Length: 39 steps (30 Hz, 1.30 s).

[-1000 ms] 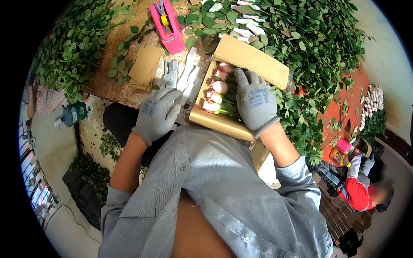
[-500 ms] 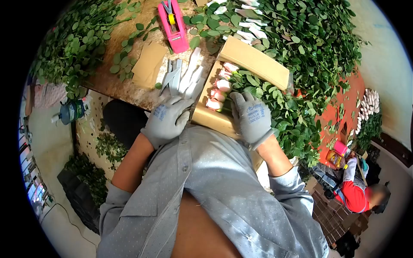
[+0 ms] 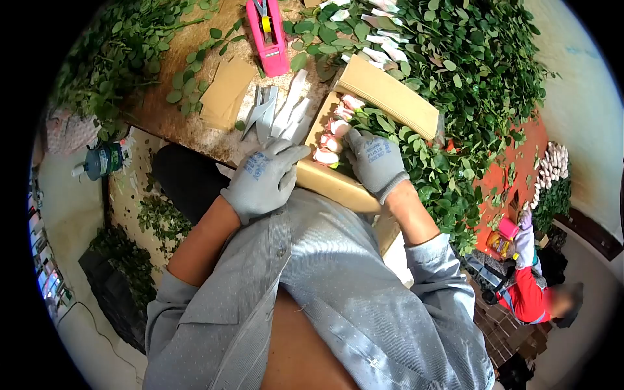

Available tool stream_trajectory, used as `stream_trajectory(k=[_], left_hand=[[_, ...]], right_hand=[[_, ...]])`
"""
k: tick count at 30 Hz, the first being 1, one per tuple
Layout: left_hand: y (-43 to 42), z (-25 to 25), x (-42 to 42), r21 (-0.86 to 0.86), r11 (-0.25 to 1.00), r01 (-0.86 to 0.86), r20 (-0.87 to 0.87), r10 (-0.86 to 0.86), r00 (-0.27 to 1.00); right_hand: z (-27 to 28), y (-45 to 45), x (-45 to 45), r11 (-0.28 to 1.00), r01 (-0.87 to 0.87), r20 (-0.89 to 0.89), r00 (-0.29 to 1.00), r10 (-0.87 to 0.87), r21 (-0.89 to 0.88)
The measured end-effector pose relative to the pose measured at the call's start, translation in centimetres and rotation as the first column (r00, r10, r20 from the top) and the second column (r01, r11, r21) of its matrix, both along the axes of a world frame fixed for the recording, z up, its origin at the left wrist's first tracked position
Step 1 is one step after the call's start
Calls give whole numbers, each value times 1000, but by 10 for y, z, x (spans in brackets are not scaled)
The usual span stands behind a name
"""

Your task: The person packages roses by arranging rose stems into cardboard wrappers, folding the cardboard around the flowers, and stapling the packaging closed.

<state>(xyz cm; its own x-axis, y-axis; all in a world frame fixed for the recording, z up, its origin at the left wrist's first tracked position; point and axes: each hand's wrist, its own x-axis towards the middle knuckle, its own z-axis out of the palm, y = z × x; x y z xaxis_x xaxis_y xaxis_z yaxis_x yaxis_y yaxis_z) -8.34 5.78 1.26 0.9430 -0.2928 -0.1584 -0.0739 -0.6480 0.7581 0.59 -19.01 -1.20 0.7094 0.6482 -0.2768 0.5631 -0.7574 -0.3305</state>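
Several pink roses (image 3: 333,134) lie in a row in a cardboard box (image 3: 338,186), their leafy stems pointing right. My left hand (image 3: 263,177), in a grey glove, rests at the box's left front corner with its fingers apart, holding nothing that shows. My right hand (image 3: 376,161), also gloved, lies over the stems beside the lowest blooms; its fingers are bent downward and their tips are partly hidden. A stack of cardboard sheets (image 3: 390,97) slants across the far side of the box. Above my left hand is a grey stapler (image 3: 262,113) beside white strips (image 3: 290,110).
A pink tape dispenser (image 3: 269,40) and brown cardboard pieces (image 3: 227,93) lie on the worn table (image 3: 153,117). Leafy stems (image 3: 478,71) pile up at the right, more (image 3: 110,68) at the left. A co-worker in red (image 3: 528,296) is at the lower right.
My left hand has moved right, from beside the stapler to the box's corner. My right hand has drawn back from the upper stems toward the lower blooms. The co-worker's arm has shifted.
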Motion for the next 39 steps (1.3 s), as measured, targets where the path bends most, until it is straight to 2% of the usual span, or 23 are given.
stream_trajectory(k=[2, 8, 12, 17, 20, 22, 24, 28, 31, 34, 36, 39], left_hand=[[0, -6, -2, -30, 999, -30, 35, 31, 999], [1, -2, 2, -12, 1000, -3, -46, 3, 999], [1, -5, 4, -7, 1000, 4, -31, -4, 1000], [8, -22, 11, -175, 983, -58, -130, 36, 991], [12, -29, 22, -265, 963, -60, -194, 7, 981], [14, -37, 26, -229, 973, -23, -153, -13, 988], [14, -47, 28, -280, 953, -112, -257, 38, 966], [17, -53, 32, -271, 953, -138, -276, 61, 959], [21, -48, 36, -258, 948, -186, -377, 78, 923], [24, -57, 39, -232, 965, -121, -353, 32, 935], [23, -64, 40, -173, 982, -72, -98, 55, 994], [24, -56, 51, -225, 968, -110, -214, 61, 975]], right_hand=[[0, 1, 4, 997, -15, -26, 1000, 13, -70], [-3, 3, 1, 998, 11, 7, 1000, -11, -66], [-5, 2, 0, 998, 13, -1, 1000, -13, -66], [-7, 5, 0, 993, 94, -60, 993, -98, -67], [-1, 8, 1, 992, 72, -69, 994, -79, -106], [-4, 6, -1, 992, 78, -55, 995, -83, -96], [-4, 7, 0, 989, 101, -68, 992, -109, -109], [-3, 5, 2, 991, 118, -120, 985, -125, -64], [-4, 7, 1, 982, 186, -123, 974, -188, -27], [-7, 6, 1, 982, 185, -118, 975, -189, -50], [-8, 6, 1, 980, 193, -125, 973, -196, -41], [-5, 8, 3, 978, 201, -149, 967, -207, -53]])
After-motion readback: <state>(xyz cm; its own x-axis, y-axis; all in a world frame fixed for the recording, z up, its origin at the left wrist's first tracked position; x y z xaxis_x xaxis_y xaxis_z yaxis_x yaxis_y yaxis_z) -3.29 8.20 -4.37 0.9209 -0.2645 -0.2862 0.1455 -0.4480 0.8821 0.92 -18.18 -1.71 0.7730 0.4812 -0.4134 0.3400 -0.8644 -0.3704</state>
